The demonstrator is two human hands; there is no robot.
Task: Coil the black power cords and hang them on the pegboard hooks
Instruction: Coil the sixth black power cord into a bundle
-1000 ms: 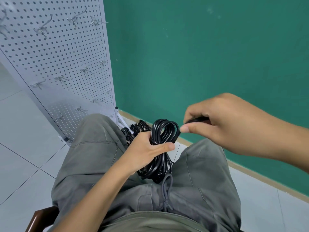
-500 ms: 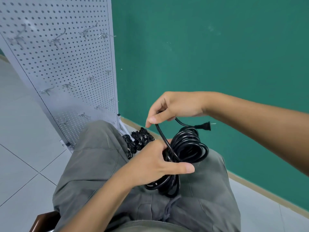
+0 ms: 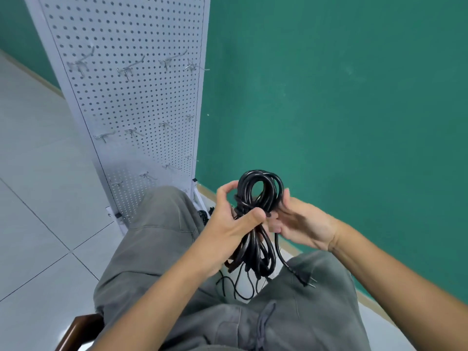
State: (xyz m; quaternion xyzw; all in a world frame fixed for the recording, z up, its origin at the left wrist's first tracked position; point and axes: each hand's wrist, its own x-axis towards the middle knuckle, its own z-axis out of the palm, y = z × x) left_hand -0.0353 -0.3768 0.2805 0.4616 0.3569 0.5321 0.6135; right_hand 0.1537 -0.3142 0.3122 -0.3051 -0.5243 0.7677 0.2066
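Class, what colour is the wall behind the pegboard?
Teal green: the wall behind the white pegboard, clearest in the head view.

left hand fingers curled gripping, right hand palm up, fingers curled

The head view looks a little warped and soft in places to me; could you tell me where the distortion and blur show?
Head view: wide-angle bend tilts the white perforated metal pegboard; its upper silver wire hooks smear with motion blur. The coiled black power cord is sharp, with small highlights, as are the left hand and right hand. Lighting is soft and even.
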